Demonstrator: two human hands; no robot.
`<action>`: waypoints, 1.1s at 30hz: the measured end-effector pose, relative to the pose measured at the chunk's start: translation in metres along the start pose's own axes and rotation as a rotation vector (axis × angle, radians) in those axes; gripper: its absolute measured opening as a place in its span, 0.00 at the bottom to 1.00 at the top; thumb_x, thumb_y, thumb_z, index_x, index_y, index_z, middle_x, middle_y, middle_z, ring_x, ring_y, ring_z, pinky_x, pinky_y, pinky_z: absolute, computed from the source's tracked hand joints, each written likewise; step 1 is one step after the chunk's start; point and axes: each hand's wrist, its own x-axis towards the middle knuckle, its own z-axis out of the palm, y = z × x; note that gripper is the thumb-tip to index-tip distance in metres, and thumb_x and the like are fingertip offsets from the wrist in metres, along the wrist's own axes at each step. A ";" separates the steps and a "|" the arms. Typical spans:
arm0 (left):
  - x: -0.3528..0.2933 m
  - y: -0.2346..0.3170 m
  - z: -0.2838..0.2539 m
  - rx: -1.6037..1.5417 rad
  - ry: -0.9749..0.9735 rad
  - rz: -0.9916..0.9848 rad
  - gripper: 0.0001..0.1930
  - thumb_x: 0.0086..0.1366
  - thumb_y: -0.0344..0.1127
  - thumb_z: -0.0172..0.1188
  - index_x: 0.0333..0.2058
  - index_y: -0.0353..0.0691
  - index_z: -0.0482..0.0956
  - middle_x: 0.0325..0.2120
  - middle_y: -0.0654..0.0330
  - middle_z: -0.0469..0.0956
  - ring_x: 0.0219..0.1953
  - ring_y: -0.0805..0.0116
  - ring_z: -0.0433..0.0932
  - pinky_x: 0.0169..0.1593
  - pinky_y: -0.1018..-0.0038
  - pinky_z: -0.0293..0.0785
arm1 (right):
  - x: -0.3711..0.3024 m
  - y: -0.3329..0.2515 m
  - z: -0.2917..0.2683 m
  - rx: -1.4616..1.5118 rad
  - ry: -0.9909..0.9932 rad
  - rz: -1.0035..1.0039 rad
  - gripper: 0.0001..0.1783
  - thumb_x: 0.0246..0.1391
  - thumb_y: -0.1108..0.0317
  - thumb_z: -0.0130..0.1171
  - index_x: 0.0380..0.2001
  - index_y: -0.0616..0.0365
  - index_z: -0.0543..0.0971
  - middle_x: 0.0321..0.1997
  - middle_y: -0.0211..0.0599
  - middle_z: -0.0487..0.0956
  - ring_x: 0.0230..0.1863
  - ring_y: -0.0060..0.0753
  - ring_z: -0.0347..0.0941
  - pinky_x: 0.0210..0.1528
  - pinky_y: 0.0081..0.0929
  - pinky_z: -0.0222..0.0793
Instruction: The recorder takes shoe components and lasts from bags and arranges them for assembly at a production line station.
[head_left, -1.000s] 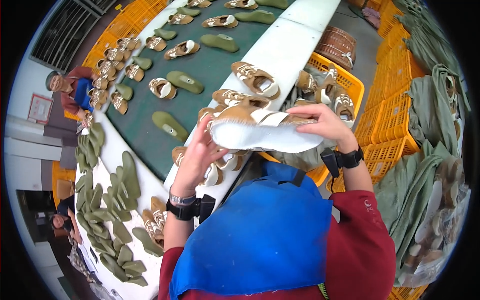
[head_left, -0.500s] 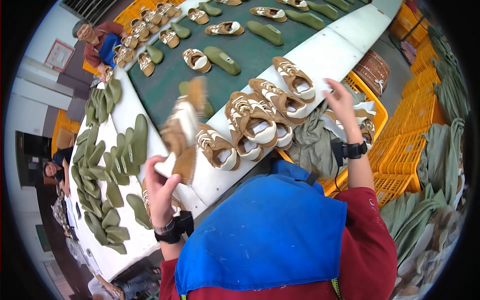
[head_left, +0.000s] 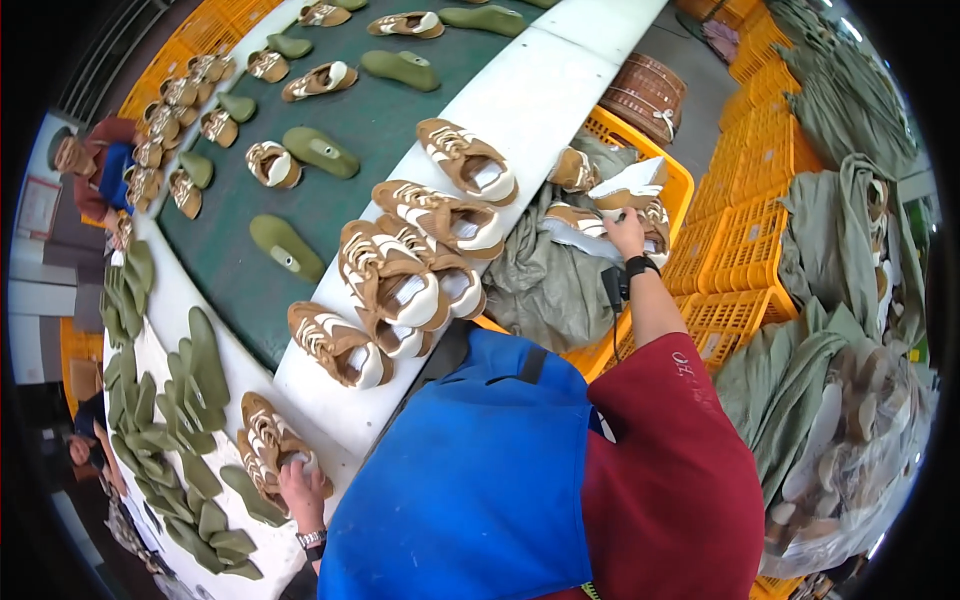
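Note:
At the lower left of the white table edge, my left hand (head_left: 300, 492) is closed on the heel of a brown-and-white sneaker (head_left: 268, 430), which stands beside another one partly hidden by it. My right hand (head_left: 626, 234) reaches into a yellow crate (head_left: 682, 190), its fingers closed on one of several sneakers (head_left: 578, 222) there. Between my hands, more brown sneakers (head_left: 388, 275) with cream laces stand on the white ledge (head_left: 400, 165), some overlapping. Grey-green cloth (head_left: 530, 285) lies bunched in the crate.
Green shoe lasts (head_left: 190, 420) lie heaped on the white table at left. Lasts (head_left: 322, 150) and sneakers (head_left: 320, 82) ride on the green belt (head_left: 225, 250). Orange crates (head_left: 740, 240) stand stacked at right; a co-worker (head_left: 95, 165) stands at the far left.
My left hand has brought its sneaker down to the table's lower left. My right hand has gone into the yellow crate. The view has swung right; the last near the ledge shows fully.

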 end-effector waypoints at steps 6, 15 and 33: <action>0.021 -0.006 0.012 0.167 -0.194 -0.059 0.13 0.47 0.38 0.59 0.34 0.43 0.74 0.29 0.55 0.75 0.36 0.52 0.71 0.46 0.57 0.60 | -0.020 -0.030 0.001 -0.265 0.259 -0.160 0.33 0.38 0.62 0.62 0.51 0.49 0.66 0.55 0.43 0.62 0.55 0.51 0.59 0.53 0.44 0.60; 0.053 0.038 0.000 -0.006 -0.335 -0.049 0.15 0.49 0.42 0.60 0.36 0.44 0.75 0.29 0.60 0.78 0.35 0.59 0.75 0.51 0.51 0.54 | 0.074 0.031 0.044 0.804 0.490 0.532 0.29 0.40 0.59 0.64 0.42 0.65 0.67 0.36 0.43 0.70 0.37 0.37 0.67 0.38 0.30 0.63; 0.122 0.179 -0.094 -0.453 0.072 0.484 0.17 0.54 0.37 0.60 0.42 0.38 0.72 0.37 0.53 0.76 0.42 0.56 0.73 0.54 0.64 0.61 | -0.166 -0.185 -0.077 1.748 -1.257 -0.378 0.32 0.45 0.60 0.54 0.52 0.68 0.64 0.51 0.46 0.71 0.50 0.40 0.69 0.53 0.33 0.65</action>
